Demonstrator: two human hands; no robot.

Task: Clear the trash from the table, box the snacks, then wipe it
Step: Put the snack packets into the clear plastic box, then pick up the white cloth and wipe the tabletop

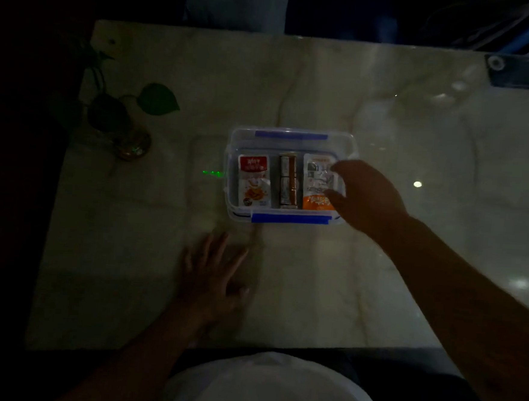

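The right hand (pixel 368 196) reaches in from the lower right, arm stretched across the counter (pixel 376 286), and sits at the right end of a clear plastic storage box (pixel 290 177). Its fingers are curled over the box's right edge with the thumb lower down against the side, a grip that looks loosely cupped around that end; in this dim light I cannot tell whether it actually squeezes the box or only rests on it. The left hand (pixel 212 275) lies palm-down and released on the counter, fingers spread and pointing up toward the box's near left corner, holding nothing.

The box is rectangular with rounded corners, see-through walls and blue latch strips on its far and near long sides. It stands near the middle of the counter. Through the clear top 3 snacks show side by side: a red and white packet (pixel 253 180) on the left, a narrow brown bar-shaped pack (pixel 288 180) in the middle, and a silvery pouch with an orange base (pixel 319 182) on the right, partly covered by the right hand's fingers.

The counter is pale, glossy stone with faint veins and bright reflected spots. At its left edge a leafy green plant (pixel 157 99) trails from a small round glass vessel (pixel 129 144), well apart from the box
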